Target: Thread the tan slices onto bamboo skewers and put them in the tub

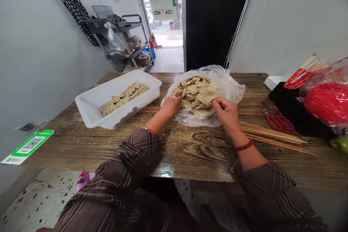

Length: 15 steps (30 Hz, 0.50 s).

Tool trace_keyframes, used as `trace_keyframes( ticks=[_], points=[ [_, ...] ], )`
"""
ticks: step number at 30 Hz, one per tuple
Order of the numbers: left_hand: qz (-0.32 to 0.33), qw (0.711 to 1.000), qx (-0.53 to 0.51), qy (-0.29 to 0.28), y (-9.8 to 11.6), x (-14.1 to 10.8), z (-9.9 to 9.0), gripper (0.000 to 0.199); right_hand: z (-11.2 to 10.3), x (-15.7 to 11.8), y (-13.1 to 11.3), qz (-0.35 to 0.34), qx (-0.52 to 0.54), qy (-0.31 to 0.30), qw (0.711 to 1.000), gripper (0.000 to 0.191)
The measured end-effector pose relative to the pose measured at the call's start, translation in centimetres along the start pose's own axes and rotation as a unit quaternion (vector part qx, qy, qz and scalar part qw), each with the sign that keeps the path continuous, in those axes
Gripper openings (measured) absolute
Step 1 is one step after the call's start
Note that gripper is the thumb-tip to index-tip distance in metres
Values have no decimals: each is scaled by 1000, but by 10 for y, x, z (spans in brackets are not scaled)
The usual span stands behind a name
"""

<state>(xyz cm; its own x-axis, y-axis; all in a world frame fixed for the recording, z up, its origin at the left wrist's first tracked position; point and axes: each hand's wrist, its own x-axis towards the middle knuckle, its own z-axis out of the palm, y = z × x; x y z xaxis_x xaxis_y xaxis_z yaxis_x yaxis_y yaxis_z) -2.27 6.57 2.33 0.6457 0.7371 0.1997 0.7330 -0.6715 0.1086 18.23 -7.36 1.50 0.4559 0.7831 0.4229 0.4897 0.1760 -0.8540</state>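
A clear plastic bag [233, 88] lies open on the wooden table, holding a heap of thin, pale beige slices [197, 92]. My left hand [172, 104] touches the left edge of the heap, its fingers bent among the slices; what they grip, if anything, is hidden. At the heap's right side, my right hand [226, 112] pinches the edge of a slice between thumb and fingers. Thin wooden skewers [274, 136] lie beside my right wrist. To the left, a white tub [91, 107] contains skewers threaded with similar slices [122, 98].
Red-handled scissors [280, 121] lie right of the skewers, near a black item [299, 116] and a red plastic-wrapped bundle [327, 103]. A green-and-white code card [28, 146] is at the table's left edge. A grey shelf cart [127, 27] stands behind.
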Motion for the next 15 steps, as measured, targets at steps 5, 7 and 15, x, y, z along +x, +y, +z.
trace_keyframes(
  ticks=[5, 7, 15],
  points=[
    [-30, 997, -73, 12, -11, 5, 4, 14, 0, 0, -1, -4, -7, -6, 1000, 30],
    [-31, 995, -96, 16, -15, 6, 5, 14, 0, -1, -1, -5, -4, -8, 1000, 30],
    [-91, 963, -242, 73, -12, 5, 2, 9, 2, -4, -4, 0, 4, -20, 1000, 28]
  ],
)
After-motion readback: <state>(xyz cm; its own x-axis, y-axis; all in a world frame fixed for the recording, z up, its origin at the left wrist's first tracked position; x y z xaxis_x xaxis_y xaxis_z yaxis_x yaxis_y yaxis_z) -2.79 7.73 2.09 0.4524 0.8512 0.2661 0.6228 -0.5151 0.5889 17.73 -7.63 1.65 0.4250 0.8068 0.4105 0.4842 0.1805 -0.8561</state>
